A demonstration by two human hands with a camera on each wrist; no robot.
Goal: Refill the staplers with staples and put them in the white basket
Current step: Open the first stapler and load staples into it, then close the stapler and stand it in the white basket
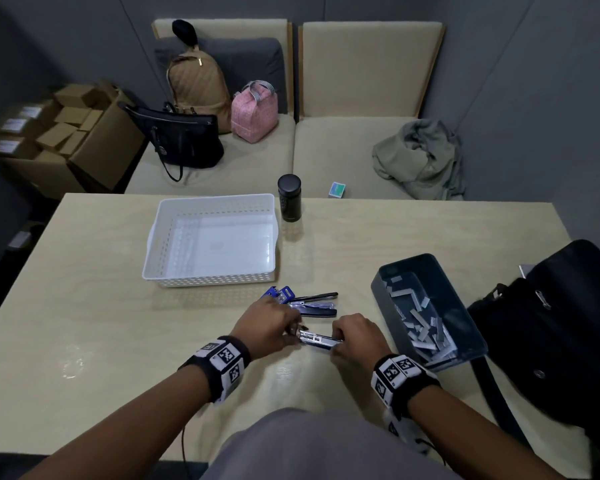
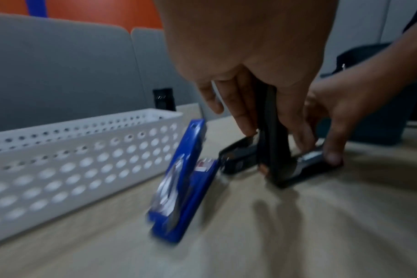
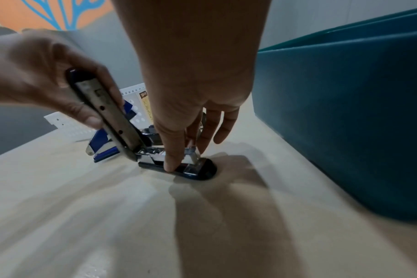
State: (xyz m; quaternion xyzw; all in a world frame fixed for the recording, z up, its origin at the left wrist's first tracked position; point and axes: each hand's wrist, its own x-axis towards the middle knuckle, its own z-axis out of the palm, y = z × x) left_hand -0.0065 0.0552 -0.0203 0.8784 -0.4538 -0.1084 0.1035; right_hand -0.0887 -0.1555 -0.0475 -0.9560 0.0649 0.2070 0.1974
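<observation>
On the pale wooden table point(image 1: 118, 341), the left hand point(image 1: 264, 323) grasps the raised lid of a dark, metal-tracked open stapler point(image 3: 179, 165); the right hand point(image 1: 355, 336) pinches its base. Just beyond lie a blue stapler point(image 2: 179, 188) and a black stapler point(image 1: 317, 303). Right: teal staple bin point(image 1: 471, 355). Far left: perforated white plastic basket point(image 1: 160, 244).

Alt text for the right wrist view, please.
Left hand holds up the hinged top of a dark stapler on the pale wooden table while the right hand reaches into its metal channel; a teal plastic bin stands beside.
</observation>
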